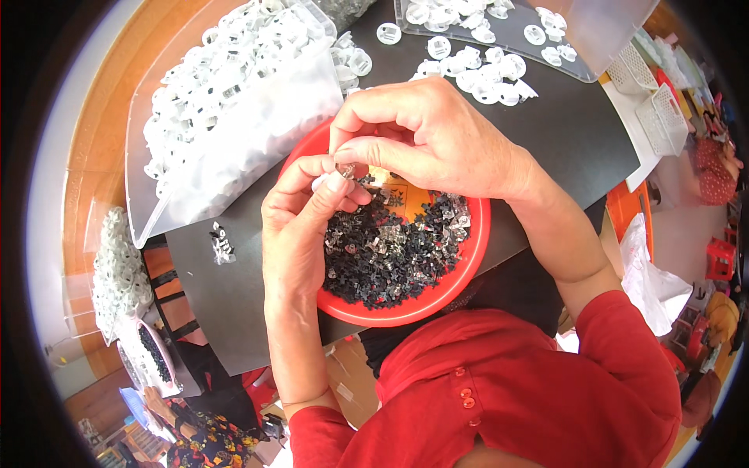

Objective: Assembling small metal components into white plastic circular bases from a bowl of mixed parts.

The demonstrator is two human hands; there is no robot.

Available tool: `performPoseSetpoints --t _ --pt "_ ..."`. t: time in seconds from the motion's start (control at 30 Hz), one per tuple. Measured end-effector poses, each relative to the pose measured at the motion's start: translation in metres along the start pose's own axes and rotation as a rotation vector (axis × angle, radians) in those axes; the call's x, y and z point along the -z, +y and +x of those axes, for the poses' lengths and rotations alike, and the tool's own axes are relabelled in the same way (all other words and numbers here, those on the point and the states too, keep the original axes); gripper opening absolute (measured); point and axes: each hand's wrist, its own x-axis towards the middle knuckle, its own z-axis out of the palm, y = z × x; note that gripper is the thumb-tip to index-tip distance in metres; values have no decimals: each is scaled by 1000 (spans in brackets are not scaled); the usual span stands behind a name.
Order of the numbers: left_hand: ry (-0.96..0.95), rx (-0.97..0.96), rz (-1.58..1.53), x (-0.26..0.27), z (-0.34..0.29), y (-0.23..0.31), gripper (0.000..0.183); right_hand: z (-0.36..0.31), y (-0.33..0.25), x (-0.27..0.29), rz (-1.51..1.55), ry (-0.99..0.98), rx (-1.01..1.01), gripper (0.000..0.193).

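1. My left hand (300, 222) pinches a small white round piece (321, 181) between thumb and forefinger; the grip is closed on it, with the remaining fingers curled loosely beneath.
2. My right hand (425, 136) closes its thumb and forefinger tips on a tiny metal clip (348, 169); the grip is nearly shut, and most of the clip is hidden by the fingertips.
3. Key relation: the metal clip lies just to the right of and slightly above the left grip, touching or almost touching the white piece. The two grips meet tip to tip, so neither hand is the nearer one; both are at the joint.
4. The long axis of the clip cannot be told at this size; it appears to point down toward the left thumb.
5. Directly beneath both grips sits the red bowl (468, 269), filled with a heap of small black and metal parts (390, 257). The heap lies below and to the right of the left grip.
6. Beyond the left grip, up and to the left, a clear plastic bin (156, 210) holds many white round pieces (226, 86). More of them lie loose on the black bench (562, 132) beyond the right grip.
7. A small cluster of dark parts (221, 242) rests on the bench to the left of the left grip, well apart from it.
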Motion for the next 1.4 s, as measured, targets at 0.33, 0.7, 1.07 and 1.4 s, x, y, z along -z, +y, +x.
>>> performPoseSetpoints --t 0.33,0.7,1.07,1.4 --pt "135 -66 72 -5 0 3 13 0 2 -4 96 84 -128 17" --pt "225 -226 300 -9 1 -1 11 0 -5 -6 -52 43 -72 15" --pt "164 -63 -126 -10 2 5 37 -1 2 -14 -82 207 12 15" --pt "104 0 -276 -4 4 1 36 0 4 -19 -197 210 66 13"
